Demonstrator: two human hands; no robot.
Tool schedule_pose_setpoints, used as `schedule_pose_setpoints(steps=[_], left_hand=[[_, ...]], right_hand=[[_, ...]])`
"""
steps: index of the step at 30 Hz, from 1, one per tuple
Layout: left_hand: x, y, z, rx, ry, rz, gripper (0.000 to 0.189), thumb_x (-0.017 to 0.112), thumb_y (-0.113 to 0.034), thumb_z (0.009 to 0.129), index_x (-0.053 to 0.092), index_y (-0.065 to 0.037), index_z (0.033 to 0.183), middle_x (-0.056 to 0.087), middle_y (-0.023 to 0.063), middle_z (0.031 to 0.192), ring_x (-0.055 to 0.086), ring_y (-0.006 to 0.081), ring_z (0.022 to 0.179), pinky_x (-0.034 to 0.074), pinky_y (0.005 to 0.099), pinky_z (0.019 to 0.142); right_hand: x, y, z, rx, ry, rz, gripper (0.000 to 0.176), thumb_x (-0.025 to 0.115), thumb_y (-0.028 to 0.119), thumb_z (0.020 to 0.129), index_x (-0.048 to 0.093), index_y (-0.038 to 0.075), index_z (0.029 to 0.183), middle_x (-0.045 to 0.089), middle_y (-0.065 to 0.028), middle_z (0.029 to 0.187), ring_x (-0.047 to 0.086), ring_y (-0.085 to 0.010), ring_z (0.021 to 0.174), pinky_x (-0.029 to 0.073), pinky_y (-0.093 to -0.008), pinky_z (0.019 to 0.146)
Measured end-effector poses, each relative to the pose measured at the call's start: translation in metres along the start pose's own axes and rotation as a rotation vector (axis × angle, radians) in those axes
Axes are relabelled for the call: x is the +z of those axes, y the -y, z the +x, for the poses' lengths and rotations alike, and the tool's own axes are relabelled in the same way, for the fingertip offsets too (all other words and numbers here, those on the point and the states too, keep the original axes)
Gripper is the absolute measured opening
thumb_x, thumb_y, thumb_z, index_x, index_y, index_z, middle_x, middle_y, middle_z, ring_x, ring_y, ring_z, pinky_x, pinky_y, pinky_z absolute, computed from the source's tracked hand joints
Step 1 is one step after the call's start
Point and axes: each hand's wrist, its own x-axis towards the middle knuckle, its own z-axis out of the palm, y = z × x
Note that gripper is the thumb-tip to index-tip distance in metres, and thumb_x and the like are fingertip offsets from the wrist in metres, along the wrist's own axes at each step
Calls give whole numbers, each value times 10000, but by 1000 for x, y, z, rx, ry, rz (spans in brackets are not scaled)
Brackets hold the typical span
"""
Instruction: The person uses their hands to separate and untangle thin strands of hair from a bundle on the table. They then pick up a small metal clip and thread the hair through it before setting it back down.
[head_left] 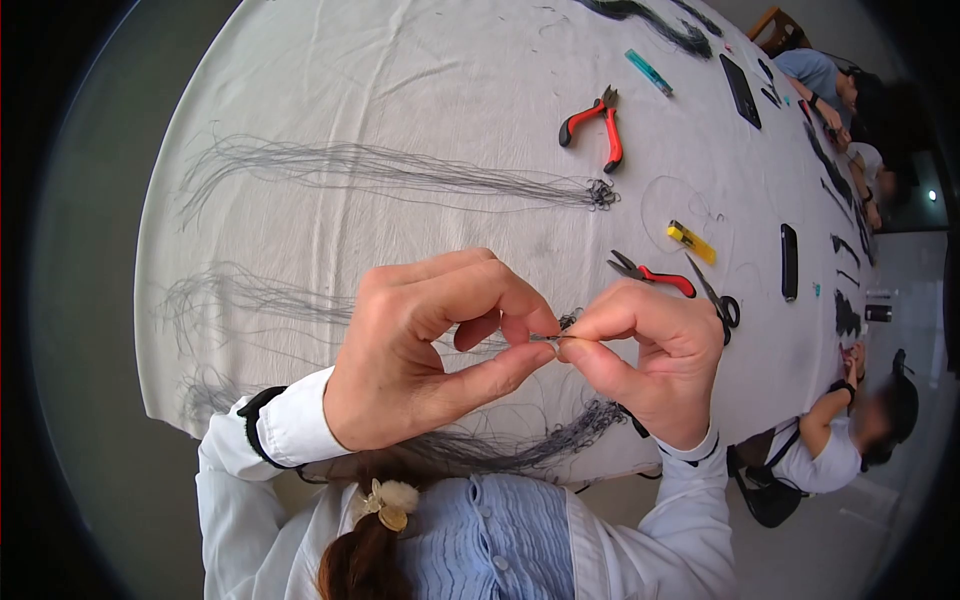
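Both hands meet over the table in front of my chest. My left hand (430, 345) pinches a short piece of thin dark strand (553, 338) between thumb and forefinger. My right hand (650, 355) grips the same strand in a thumb-and-finger pinch, the fingertips almost touching the left ones. Beneath the hands lies a bundle of fine grey strands (260, 292), its right part largely hidden by them. Nearer to me is a darker, thicker bundle (530, 450). Farther off, another bundle (430, 172) stretches sideways, its right end bunched in small loops.
Red-handled pliers (612, 130), a second pair of pliers (655, 276), scissors (722, 300), a yellow cutter (692, 241) and a teal cutter (649, 73) lie on the white tablecloth (450, 90). Two black phones (741, 92) rest farther right. Several people sit along the right side.
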Motion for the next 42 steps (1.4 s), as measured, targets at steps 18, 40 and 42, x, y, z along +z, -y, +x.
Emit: schedule_pose_setpoints(steps=[18, 40, 42], left_hand=[[5, -3, -4, 69, -11, 209, 165, 663, 65, 683, 574, -30, 786, 550, 40, 731, 523, 93, 603, 413, 206, 506], [-3, -9, -2, -284, 65, -190, 126, 697, -26, 767, 598, 1, 840, 583, 26, 755, 500, 42, 677, 394, 176, 572], [-4, -9, -1, -445, 84, -394, 111, 680, -41, 788, 595, -1, 846, 581, 9, 768, 499, 38, 704, 408, 186, 614]], right_hand=[[7, 4, -4, -202, -21, -347, 113, 667, -37, 653, 608, 31, 721, 573, -56, 608, 558, -162, 546, 433, -264, 488], [4, -1, -2, -93, -11, 9, 68, 646, -53, 701, 616, 3, 723, 621, -37, 662, 602, -108, 614, 474, -223, 559], [4, -1, -1, -162, -26, -71, 98, 651, -66, 672, 618, 12, 721, 616, -41, 659, 591, -131, 605, 457, -240, 543]])
